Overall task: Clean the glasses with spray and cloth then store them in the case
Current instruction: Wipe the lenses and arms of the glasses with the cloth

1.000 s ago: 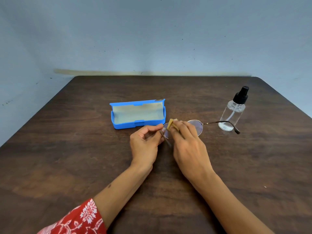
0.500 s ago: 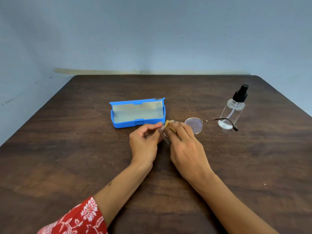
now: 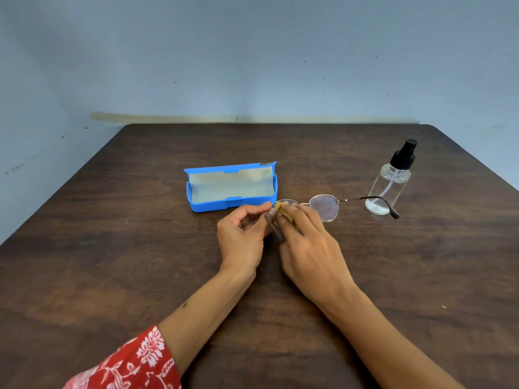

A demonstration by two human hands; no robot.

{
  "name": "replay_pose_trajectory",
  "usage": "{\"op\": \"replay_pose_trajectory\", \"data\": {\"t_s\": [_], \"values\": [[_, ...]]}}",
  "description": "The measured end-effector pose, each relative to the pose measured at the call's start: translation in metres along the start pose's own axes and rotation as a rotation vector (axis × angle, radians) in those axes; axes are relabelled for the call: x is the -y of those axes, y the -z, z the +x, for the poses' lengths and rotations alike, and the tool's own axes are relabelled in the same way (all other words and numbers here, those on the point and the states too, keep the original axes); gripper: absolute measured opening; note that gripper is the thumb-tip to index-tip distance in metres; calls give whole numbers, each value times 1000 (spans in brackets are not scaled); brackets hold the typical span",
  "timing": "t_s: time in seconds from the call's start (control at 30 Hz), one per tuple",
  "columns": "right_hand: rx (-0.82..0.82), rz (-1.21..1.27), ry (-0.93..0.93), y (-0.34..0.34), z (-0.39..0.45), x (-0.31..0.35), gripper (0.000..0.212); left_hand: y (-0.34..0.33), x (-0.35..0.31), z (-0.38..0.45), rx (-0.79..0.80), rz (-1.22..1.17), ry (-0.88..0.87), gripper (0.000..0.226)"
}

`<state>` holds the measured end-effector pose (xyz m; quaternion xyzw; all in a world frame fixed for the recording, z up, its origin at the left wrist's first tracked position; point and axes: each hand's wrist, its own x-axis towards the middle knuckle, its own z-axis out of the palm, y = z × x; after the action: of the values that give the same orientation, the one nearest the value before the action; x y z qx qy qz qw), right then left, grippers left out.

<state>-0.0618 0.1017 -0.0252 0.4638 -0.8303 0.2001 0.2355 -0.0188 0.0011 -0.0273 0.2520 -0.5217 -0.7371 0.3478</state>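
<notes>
Thin metal-framed glasses [image 3: 324, 206] hang just above the table's middle, one temple stretched out to the right. My left hand [image 3: 241, 237] pinches the frame at its left end. My right hand [image 3: 311, 248] pinches a small yellow cloth [image 3: 279, 206] against the left lens, which is mostly hidden by cloth and fingers. The right lens is bare. A blue case [image 3: 230, 189] stands open just behind my left hand, pale lining showing. The clear spray bottle [image 3: 389, 182] with a black pump stands upright at the right, behind the temple tip.
The dark wooden table [image 3: 112, 248] runs to a pale blue wall at the back. A red floral sleeve [image 3: 134, 363] covers my left forearm near the bottom edge.
The glasses and both hands have shifted slightly; the yellow cloth has slid a little across the left lens under my right fingers. Case and bottle have not moved.
</notes>
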Motion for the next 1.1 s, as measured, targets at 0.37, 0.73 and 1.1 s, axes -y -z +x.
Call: {"op": "replay_pose_trajectory", "data": {"t_s": [0.37, 0.73, 1.1], "values": [[7, -4, -83, 0, 2, -4, 38, 0, 0, -1, 5, 1, -2, 17], [53, -4, -32, 2, 0, -1, 42, 1, 1, 0, 7, 6, -7, 18], [24, -31, -5, -1, 1, -2, 41, 1, 1, 0, 14, 12, -20, 20]]}}
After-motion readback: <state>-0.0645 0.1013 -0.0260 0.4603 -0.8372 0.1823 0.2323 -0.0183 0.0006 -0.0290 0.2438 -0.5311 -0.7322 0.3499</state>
